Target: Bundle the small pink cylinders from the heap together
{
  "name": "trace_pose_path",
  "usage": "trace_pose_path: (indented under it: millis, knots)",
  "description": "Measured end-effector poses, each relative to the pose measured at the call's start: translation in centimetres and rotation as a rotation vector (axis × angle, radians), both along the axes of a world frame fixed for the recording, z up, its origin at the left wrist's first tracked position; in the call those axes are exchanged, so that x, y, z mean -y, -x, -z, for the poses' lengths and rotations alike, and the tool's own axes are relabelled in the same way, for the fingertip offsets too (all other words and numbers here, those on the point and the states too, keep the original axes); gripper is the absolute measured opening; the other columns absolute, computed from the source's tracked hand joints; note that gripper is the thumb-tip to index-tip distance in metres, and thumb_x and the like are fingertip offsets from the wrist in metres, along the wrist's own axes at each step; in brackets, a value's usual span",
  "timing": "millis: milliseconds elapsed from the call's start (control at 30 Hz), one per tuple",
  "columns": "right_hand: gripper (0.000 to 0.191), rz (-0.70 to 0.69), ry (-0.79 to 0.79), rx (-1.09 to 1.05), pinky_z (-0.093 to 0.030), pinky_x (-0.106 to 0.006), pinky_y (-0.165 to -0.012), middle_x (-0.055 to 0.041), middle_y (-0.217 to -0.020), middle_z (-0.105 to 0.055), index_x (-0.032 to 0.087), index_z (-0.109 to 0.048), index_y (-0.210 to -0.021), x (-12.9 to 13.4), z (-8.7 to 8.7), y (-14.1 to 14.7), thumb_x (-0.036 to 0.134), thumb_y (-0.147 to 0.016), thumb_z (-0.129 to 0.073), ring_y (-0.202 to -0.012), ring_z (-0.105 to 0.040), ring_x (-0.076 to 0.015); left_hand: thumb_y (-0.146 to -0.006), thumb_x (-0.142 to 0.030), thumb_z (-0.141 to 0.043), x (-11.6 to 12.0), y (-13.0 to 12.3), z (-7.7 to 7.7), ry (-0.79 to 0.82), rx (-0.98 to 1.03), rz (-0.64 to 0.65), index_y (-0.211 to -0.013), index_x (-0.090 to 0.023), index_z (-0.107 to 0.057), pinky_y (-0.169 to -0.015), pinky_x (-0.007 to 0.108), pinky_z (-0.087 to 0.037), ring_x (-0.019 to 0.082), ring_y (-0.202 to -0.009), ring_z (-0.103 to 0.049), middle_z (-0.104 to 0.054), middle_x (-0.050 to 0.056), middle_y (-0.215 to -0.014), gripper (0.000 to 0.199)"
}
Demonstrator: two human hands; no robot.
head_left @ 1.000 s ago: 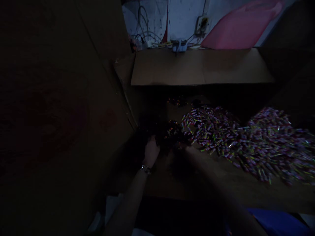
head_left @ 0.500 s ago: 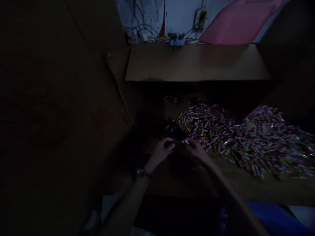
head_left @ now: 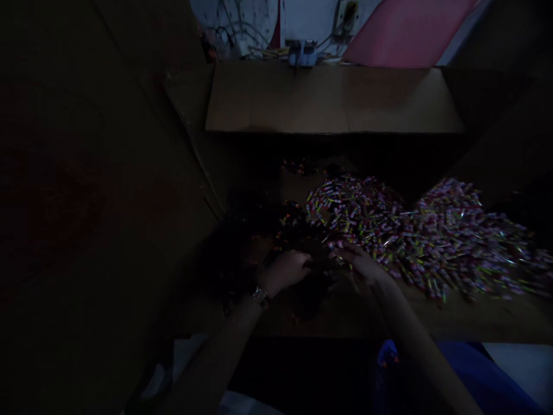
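Low over the dim work surface, my left hand (head_left: 287,271), with a bracelet at the wrist, is closed with its fingers curled downward. Whatever is in those fingers is hidden in shadow. To its right, my right hand (head_left: 360,262) has its fingers drawn together at the near left edge of a pile of small striped pieces (head_left: 436,230). These are short, thin pieces in pink, white and yellow-green. Small bits show at the right fingertips, but darkness blurs what they grip. A dark heap with a few orange specks (head_left: 291,213) lies beyond my left hand.
A cardboard flap (head_left: 332,98) stands across the back, and a large cardboard panel (head_left: 108,173) rises at left. Behind are a small blue-grey object (head_left: 302,53), cables, a wall socket (head_left: 347,20) and a pink sheet-like thing (head_left: 410,34). Something blue (head_left: 479,369) lies at lower right.
My hands have moved apart. The right hand has shifted right against the pile's edge, and the left hand has turned knuckles up. The view has shifted slightly.
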State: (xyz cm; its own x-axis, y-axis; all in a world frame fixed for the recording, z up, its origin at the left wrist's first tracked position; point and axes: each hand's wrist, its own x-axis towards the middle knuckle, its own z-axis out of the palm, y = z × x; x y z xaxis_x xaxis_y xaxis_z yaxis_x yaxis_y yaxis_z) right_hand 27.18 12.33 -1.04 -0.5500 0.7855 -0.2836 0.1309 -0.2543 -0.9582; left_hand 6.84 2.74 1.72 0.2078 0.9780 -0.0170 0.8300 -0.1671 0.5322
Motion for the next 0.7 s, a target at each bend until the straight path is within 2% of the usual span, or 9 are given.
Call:
trace_pose_path:
  millis: [133, 300, 433, 533, 700]
  knots:
    - [0.041, -0.045, -0.022, 0.042, -0.047, -0.028, -0.07, -0.0013, -0.087, -0.069, 0.021, -0.066, -0.093, -0.5, 0.5, 0.8, 0.048, -0.063, -0.074, -0.078, -0.062, -0.0185, -0.084, -0.017, -0.053, -0.8, 0.1, 0.2, -0.111, -0.014, -0.09, -0.105, -0.022, -0.064, -0.089, 0.026, -0.045, 0.016, -0.097, -0.061, -0.066, 0.001, -0.106, 0.024]
    - [0.037, -0.174, -0.165, 0.091, -0.047, -0.029, -0.072, -0.0009, -0.083, -0.069, 0.019, -0.067, -0.087, -0.9, 0.1, 1.8, 0.05, -0.067, -0.07, -0.078, -0.061, -0.0188, -0.086, -0.019, -0.053, -1.9, -0.9, 2.7, -0.114, -0.103, -0.152, -0.101, -0.023, -0.066, -0.084, 0.026, -0.047, 0.017, -0.094, -0.061, -0.066, 0.002, -0.101, 0.02]
    - [0.041, -0.212, -0.155, 0.097, -0.047, -0.03, -0.072, -0.0016, -0.084, -0.069, 0.019, -0.066, -0.088, -1.1, 0.7, 1.6, 0.052, -0.065, -0.07, -0.077, -0.061, -0.0193, -0.088, -0.019, -0.051, -1.8, -1.4, 3.7, -0.129, -0.145, -0.166, -0.102, -0.022, -0.065, -0.085, 0.028, -0.047, 0.018, -0.096, -0.06, -0.066, 0.003, -0.102, 0.02]
    - [0.04, -0.177, -0.137, 0.067, -0.047, -0.029, -0.072, -0.0014, -0.084, -0.068, 0.019, -0.065, -0.088, -1.0, 1.2, 1.3, 0.051, -0.065, -0.07, -0.077, -0.061, -0.0185, -0.088, -0.018, -0.05, -1.6, -1.5, 3.7, -0.126, -0.15, -0.149, -0.104, -0.022, -0.065, -0.085, 0.027, -0.046, 0.017, -0.096, -0.059, -0.065, 0.002, -0.103, 0.022]
    - [0.041, -0.077, -0.071, 0.054, -0.047, -0.027, -0.063, 0.0, -0.08, -0.067, 0.02, -0.062, -0.088, -0.2, 1.0, 1.3, 0.049, -0.061, -0.074, -0.071, -0.061, -0.0172, -0.088, -0.018, -0.049, -1.4, -1.4, 3.6, -0.119, -0.171, -0.123, -0.103, -0.021, -0.064, -0.082, 0.026, -0.047, 0.017, -0.094, -0.059, -0.064, 0.001, -0.101, 0.022]
